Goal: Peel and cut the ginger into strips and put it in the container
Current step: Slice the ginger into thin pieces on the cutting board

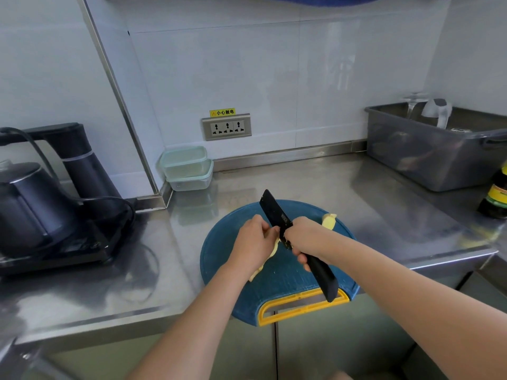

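Observation:
A round blue cutting board (277, 278) with a yellow handle lies at the counter's front edge. My right hand (304, 237) grips a black cleaver (277, 215) by the handle, blade pointing away and up to the left. My left hand (253, 241) holds pale yellow ginger (275, 246) against the blade over the board; most of that piece is hidden by the hand. Thin ginger pieces (256, 272) lie on the board below my left wrist. Another peeled ginger chunk (329, 220) lies at the board's far right. Two stacked clear containers (188, 168) with pale green lids stand in the back corner.
A black electric kettle (30, 207) on its base, with a cord, fills the left of the steel counter (356, 193). A grey plastic bin (436, 149) stands at the back right, with a dark bottle (496, 198) at the right edge. A wall socket (227, 127) is behind.

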